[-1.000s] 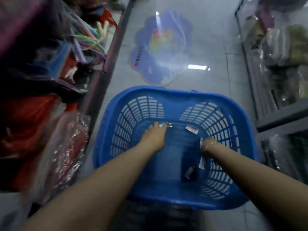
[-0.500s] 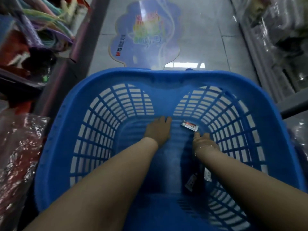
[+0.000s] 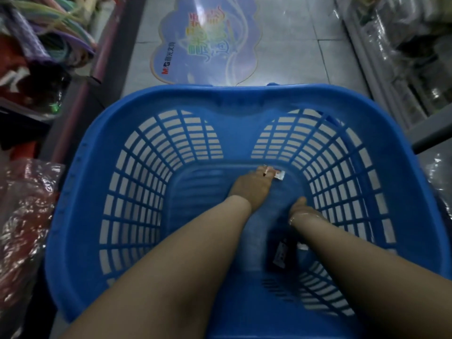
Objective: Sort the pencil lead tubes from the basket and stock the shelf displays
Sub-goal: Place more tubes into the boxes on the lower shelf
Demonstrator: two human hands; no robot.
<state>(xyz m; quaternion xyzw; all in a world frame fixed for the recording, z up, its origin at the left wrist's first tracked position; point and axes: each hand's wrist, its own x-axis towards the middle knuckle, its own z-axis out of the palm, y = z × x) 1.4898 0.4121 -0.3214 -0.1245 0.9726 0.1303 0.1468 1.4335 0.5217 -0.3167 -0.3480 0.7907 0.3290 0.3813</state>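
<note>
Hands (image 3: 252, 184) in basket (image 3: 80, 192), touching tube (image 3: 279, 174)

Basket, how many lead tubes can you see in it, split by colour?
Pale tubes: 1, at the left hand fingertips
Dark tubes: 1
Total: 2; a white scrap beside the dark one is too hidden to count.

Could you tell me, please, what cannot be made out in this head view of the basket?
- Left hand: its fingertips blur into the small white-labelled tube; grip unclear.
- Right hand: fingers blurred and turned away; any hold unclear.
- Dark packet on the blue basket floor: label blurred, partly behind the right forearm.
- Shelf goods on both sides: cut by the frame edges.
</note>
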